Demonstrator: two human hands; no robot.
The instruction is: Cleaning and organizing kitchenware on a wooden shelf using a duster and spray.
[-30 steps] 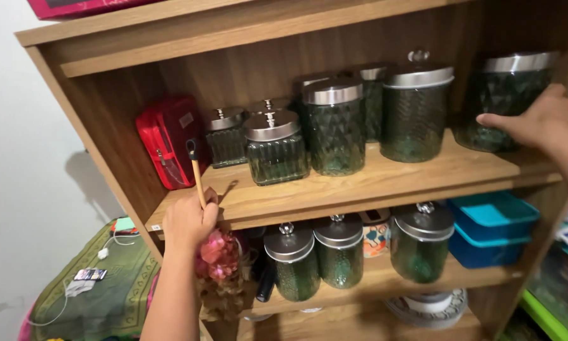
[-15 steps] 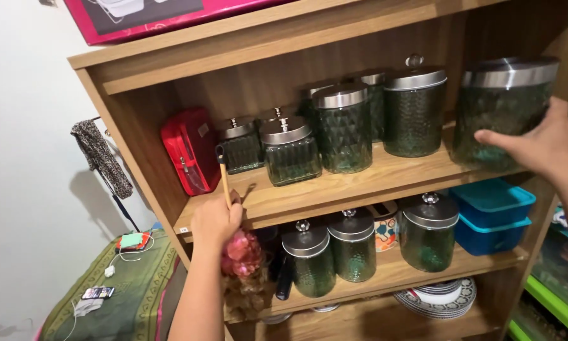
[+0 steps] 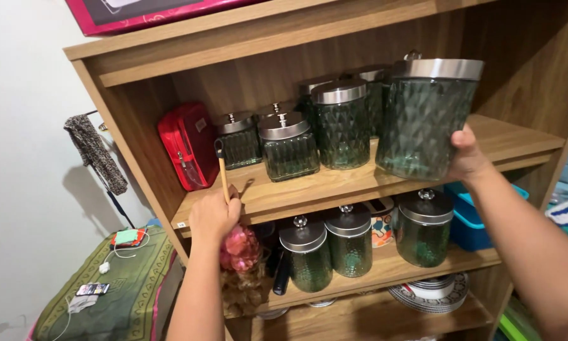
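- Cardboard box [image 3: 151, 14]: lies on top of the wooden cabinet, at the upper edge of view; magenta-pink border around a dark grey printed panel with a pale picture, only its lower part visible.
- Small white sticker [image 3: 181, 225]: fixed to the front edge of the upper shelf, at its left end; its print is too small to tell.
- Pale label patch [image 3: 202, 125]: on the upper corner of the red zip case standing at the left of the upper shelf.
- Small flat packet [image 3: 91, 289]: lies on the green patterned cloth at lower left; dark with pale markings.
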